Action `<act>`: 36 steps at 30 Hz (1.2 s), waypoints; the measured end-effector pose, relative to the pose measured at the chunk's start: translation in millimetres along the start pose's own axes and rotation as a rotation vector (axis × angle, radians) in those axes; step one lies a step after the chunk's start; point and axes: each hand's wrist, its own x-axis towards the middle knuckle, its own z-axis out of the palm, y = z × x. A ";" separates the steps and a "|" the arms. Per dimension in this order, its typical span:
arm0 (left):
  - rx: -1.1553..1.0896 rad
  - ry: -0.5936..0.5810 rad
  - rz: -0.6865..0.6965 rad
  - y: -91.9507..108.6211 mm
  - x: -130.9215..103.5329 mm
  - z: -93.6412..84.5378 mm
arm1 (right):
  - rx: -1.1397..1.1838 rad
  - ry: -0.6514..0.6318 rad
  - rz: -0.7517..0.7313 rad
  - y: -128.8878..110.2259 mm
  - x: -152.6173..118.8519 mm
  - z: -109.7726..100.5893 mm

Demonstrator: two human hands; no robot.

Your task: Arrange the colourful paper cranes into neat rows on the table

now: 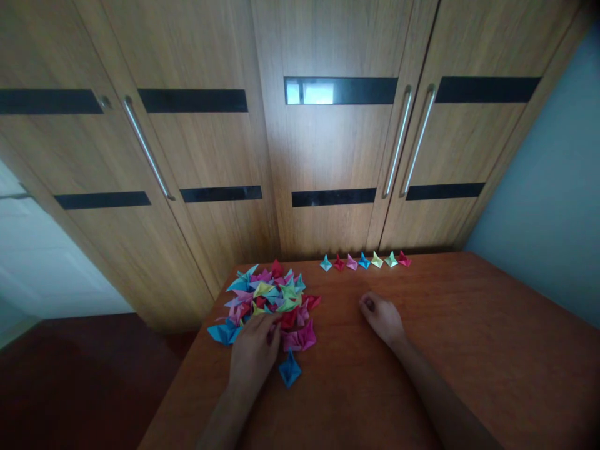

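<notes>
Sitting nearest on the glossy reddish-brown wooden table [347,412], a single blue folded-paper piece [290,370] can be spotted just right of the left hand [253,348], its long point aimed away from the person. The left hand itself is held bent over the near edge of the heap of multicoloured folded-paper pieces [263,290], palm down, fingers curled in. Whether anything is actually pinched can't be told from this angle, since the fingertips are partly hidden, but a red folded-paper piece [289,320] is seen right beside them, with a magenta folded-paper piece [300,338] just on the near side of it. At the heap's left, a bright blue folded-paper piece [224,333] is partly covered by that same hand.

Over to the right, the right hand [384,320] is rested on the tabletop, loosely curled, with nothing seen in it. It's kept well apart from the heap, so the left is easily the nearer one there. Straight beyond the right hand, a row of seven small coloured folded-paper pieces [364,260] is lined up crosswise along the far edge. Behind it all, the view is filled by a light-brown wood-grain wardrobe [328,150].
</notes>
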 end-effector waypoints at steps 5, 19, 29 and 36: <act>-0.066 0.106 -0.042 -3.7 1.1 -1.8 | 0.007 0.005 0.013 -0.6 0.6 -0.1; -0.242 0.048 0.055 31.6 42.1 7.5 | 0.087 -0.009 0.012 1.0 1.2 -1.2; -0.279 -0.118 0.199 62.7 57.1 34.3 | 0.424 -0.078 -0.181 -10.5 -4.9 -6.2; -0.276 -0.119 0.170 53.5 45.6 39.6 | 0.643 -0.282 -0.233 -40.9 -17.8 -4.7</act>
